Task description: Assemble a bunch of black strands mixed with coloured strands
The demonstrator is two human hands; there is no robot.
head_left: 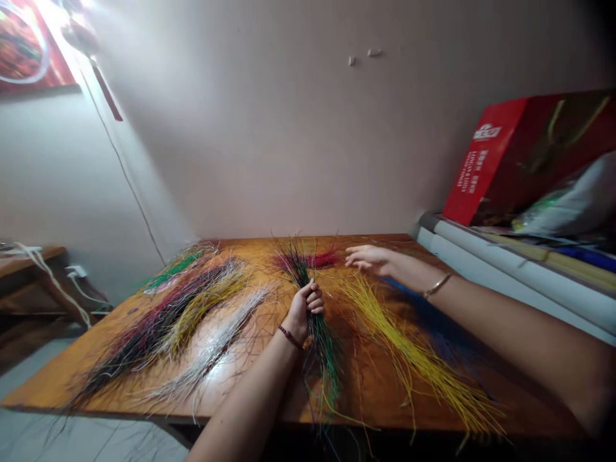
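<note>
My left hand point(308, 309) is closed around a bundle of thin wires point(326, 346), dark at the top and green below, held upright over the middle of the table. My right hand point(368, 258) hovers to the right of that bundle, fingers stretched and apart, with nothing in it. A red bundle of strands point(323, 258) lies just behind, between the two hands. Below my right hand runs a long yellow bundle point(414, 350), and a blue bundle point(423, 311) lies partly hidden beneath my right forearm.
On the wooden table point(269, 385), a white bundle point(216, 346), a yellow one point(205, 308), a dark red and black one point(144, 327) and a green one point(176, 271) lie to the left. A red box point(486, 160) stands at right on a white cabinet point(481, 256).
</note>
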